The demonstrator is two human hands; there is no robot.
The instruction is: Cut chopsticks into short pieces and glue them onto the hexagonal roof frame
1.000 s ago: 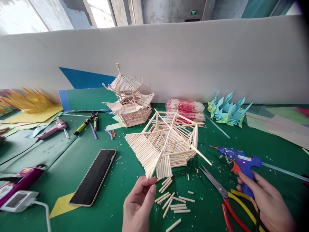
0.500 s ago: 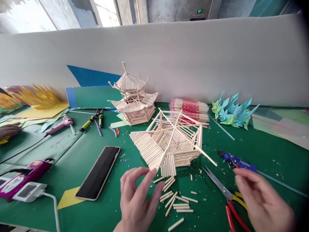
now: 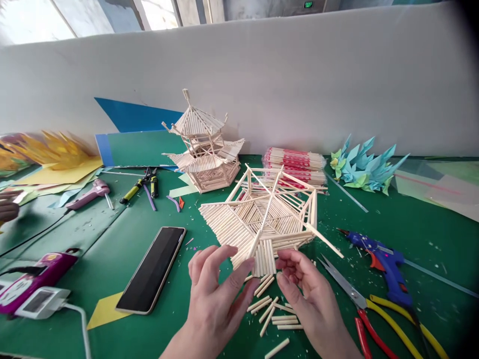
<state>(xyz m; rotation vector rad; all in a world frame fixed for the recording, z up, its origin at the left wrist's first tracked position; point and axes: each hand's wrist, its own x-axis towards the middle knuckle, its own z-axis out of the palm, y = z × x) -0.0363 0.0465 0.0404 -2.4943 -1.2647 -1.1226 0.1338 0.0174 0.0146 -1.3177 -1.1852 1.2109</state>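
A hexagonal roof frame of wooden sticks [image 3: 262, 219] lies on the green table. My left hand [image 3: 215, 289] is at its near corner, fingers spread, fingertips touching the end of a rib stick. My right hand [image 3: 307, 289] is beside it, fingers curled loosely over the cut stick pieces [image 3: 275, 319] just below the frame's near edge; nothing is plainly held in it. The blue glue gun [image 3: 385, 262] lies on the table to the right, apart from both hands.
A finished stick pagoda [image 3: 204, 149] stands behind the frame, with packs of sticks [image 3: 295, 167] and paper cranes [image 3: 364, 164] to its right. Scissors [image 3: 355, 299], a phone [image 3: 151, 269], a pink glue gun [image 3: 90, 194], cutters [image 3: 140, 185] and a power strip [image 3: 35, 301] lie around. Another person's hand [image 3: 7, 207] is at far left.
My right hand let go of the blue glue gun, which now lies on the table, and moved left to the frame's near edge. My left hand opened its pinch and spread its fingers.
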